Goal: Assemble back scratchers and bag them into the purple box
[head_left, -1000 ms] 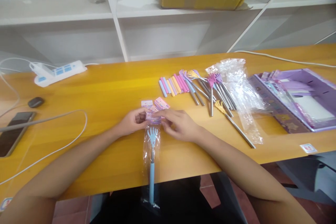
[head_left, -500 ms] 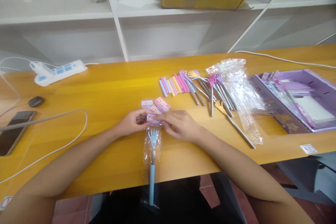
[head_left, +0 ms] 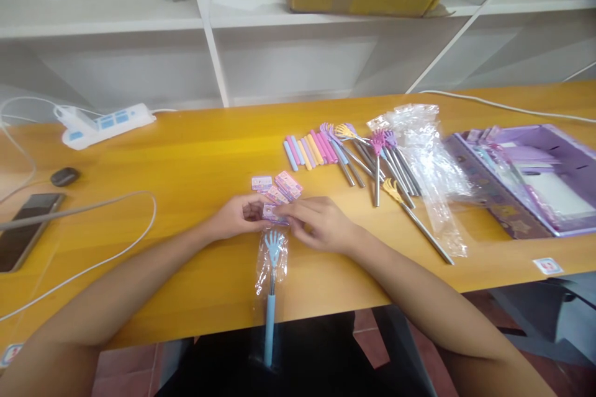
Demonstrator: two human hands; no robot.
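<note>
Between my two hands is a small stack of printed cards (head_left: 270, 212), pink and purple. My left hand (head_left: 239, 215) pinches the stack at its left edge. My right hand (head_left: 321, 223) has its fingertips closed on the stack's right side. More printed cards (head_left: 287, 185) lie just beyond it on the table. Nearer to me, a light-blue back scratcher (head_left: 270, 316) lies in a clear plastic sleeve (head_left: 261, 273), its hand-shaped head toward the cards and its handle reaching past the table edge.
Coloured tubes (head_left: 311, 150), back scratchers (head_left: 377, 164) with metal rods, and clear bags (head_left: 421, 142) lie right of centre. A purple box (head_left: 507, 211) stands at the right. On the left are a power strip (head_left: 109, 126), a phone (head_left: 28, 229) and a white cable (head_left: 116, 255).
The view has shifted slightly. Both hands stay at the card stack, with little visible movement of the fingers.
</note>
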